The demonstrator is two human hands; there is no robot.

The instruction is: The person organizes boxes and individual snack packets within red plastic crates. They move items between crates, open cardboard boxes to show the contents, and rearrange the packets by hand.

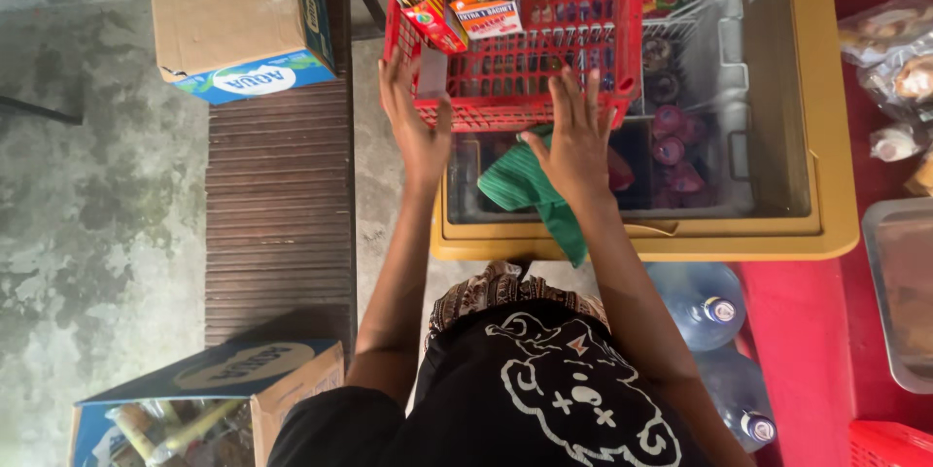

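A red plastic basket [544, 69] packed with small snack boxes and packets sits on the glass lid of a yellow chest freezer [826, 137]. My left hand [413, 117] presses flat against the basket's near left side, fingers spread. My right hand [575, 137] lies flat against its near right side, fingers apart. A green cloth [520, 185] rests on the lid just under my right hand. Neither hand closes around anything.
A dark wooden bench [277, 205] stands on the left with a cardboard box [243, 25] on it. An open carton [204, 399] sits at the bottom left. Two water jugs [705, 307] stand beside a red counter [787, 350] carrying a metal tray [899, 292].
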